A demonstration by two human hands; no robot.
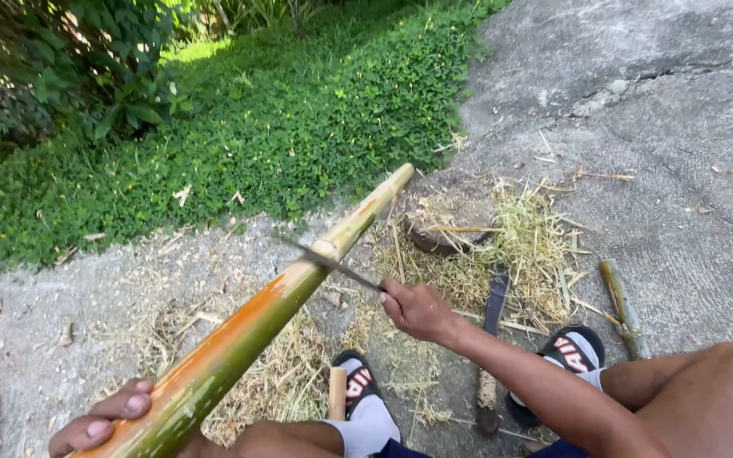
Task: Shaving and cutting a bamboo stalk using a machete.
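Head view, one frame. Your right hand [416,310] is closed in a fist around the handle of a knife [332,264]; the thin dark blade runs up and to the left and lies across the bamboo pole [269,314], touching it just below a node. Your left hand [103,420] grips the near end of the pole at the lower left, fingers curled over its top, thumb side hidden. The pole slants from that hand up to the right, green near you, orange-brown at mid-length, pale yellow toward the far tip, which rests on a low stump [451,222]. Around the stump and under the pole lies a heap of pale shavings [519,246] on the concrete ground [680,170]. A second blade with a wooden handle [492,339] lies on the ground between your feet. Both feet wear white socks and black slides [574,352]. A short green bamboo piece [623,309] lies to the right of the right foot. Green groundcover [299,110] borders the concrete beyond.
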